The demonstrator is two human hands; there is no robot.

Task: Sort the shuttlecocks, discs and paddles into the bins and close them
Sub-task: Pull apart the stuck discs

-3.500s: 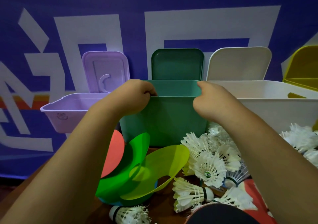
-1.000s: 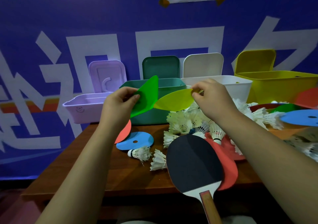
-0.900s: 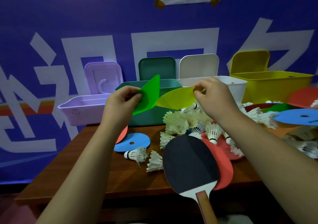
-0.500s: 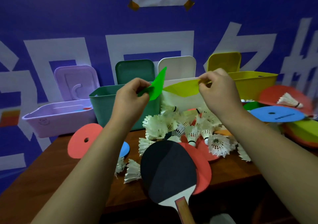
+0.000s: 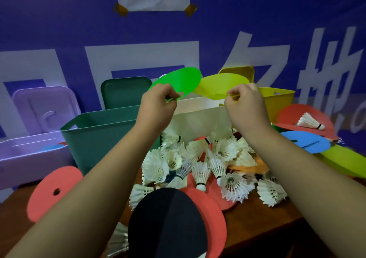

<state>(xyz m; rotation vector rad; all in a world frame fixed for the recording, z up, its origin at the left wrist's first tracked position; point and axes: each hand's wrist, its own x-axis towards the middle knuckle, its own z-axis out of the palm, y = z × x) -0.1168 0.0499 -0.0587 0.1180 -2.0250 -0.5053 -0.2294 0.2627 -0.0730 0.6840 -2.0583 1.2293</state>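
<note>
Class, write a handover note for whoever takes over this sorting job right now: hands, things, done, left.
Left hand pinches a green disc; right hand pinches a yellow-green disc, both held up by the white bin.
Shuttlecocks, a black paddle, a red disc and a blue disc lie on the table.
Done: purple bin holds something blue, little else.
Left: almost everything; all four bins open.

Before the white plastic bin, the black-faced round paddle runs off the bottom edge, its handle out of sight.
</note>
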